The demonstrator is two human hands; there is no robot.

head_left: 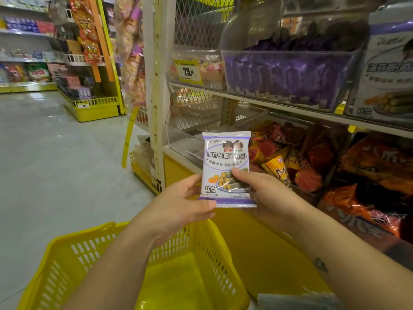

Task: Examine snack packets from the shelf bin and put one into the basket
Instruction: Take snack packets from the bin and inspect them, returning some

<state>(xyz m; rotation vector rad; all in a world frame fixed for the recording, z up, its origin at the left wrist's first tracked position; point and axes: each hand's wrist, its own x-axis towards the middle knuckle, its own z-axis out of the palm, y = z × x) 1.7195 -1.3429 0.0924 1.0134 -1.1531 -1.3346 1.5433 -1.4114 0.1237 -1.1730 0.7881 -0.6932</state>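
Observation:
A white and purple snack packet [226, 157] stands upright in front of the shelf, its printed face toward me. My left hand [185, 203] pinches its lower left corner, thumb along the bottom edge. My right hand [260, 190] grips its lower right side, thumb across the picture of rolls. Below my forearms hangs a yellow plastic basket [73, 260] with nothing visible inside. A clear shelf bin [288, 79] full of purple packets sits up and to the right of the held packet.
A second clear bin [196, 72] with a yellow price tag stands left of the purple one. Orange and red snack bags [288, 157] fill the lower shelf. A large display packet [388, 70] stands at far right. Grey aisle floor [55, 153] stretches left toward yellow shelving.

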